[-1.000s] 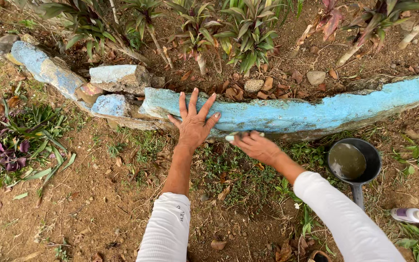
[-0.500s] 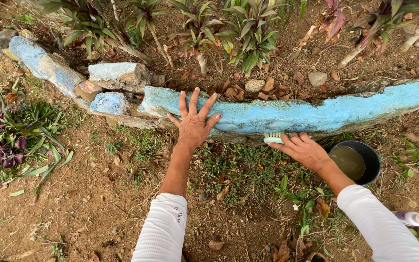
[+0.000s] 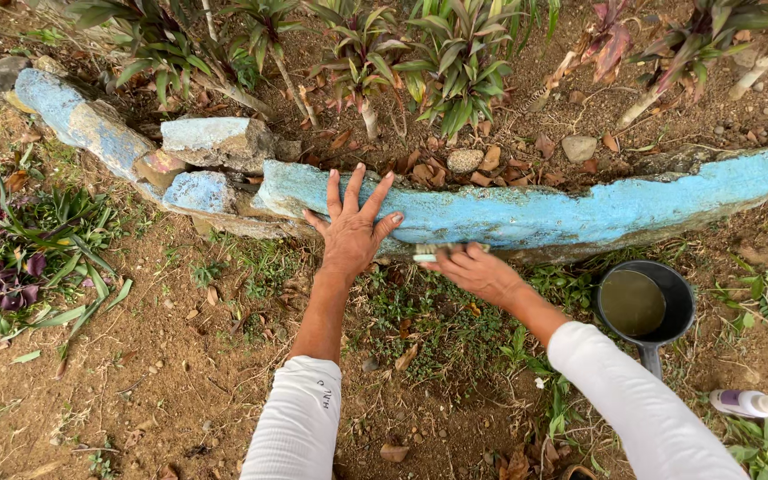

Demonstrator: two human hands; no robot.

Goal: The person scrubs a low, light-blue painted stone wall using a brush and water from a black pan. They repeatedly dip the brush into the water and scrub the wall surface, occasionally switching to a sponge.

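My left hand lies flat with fingers spread on the blue-painted stone edging of a garden bed. My right hand is just to its right, low against the front face of the same edging, fingers closed around a small pale object, perhaps a brush or scrubber; only its tip shows. Both arms wear white sleeves.
A dark pot with murky liquid stands on the soil at right. A small white bottle with a purple band lies at the far right. Loose blue stones sit left. Plants grow behind the edging; purple-green plants at left.
My right hand moved right toward the pot, then came back left to the lower face of the edging. My left hand stayed flat on the stone.
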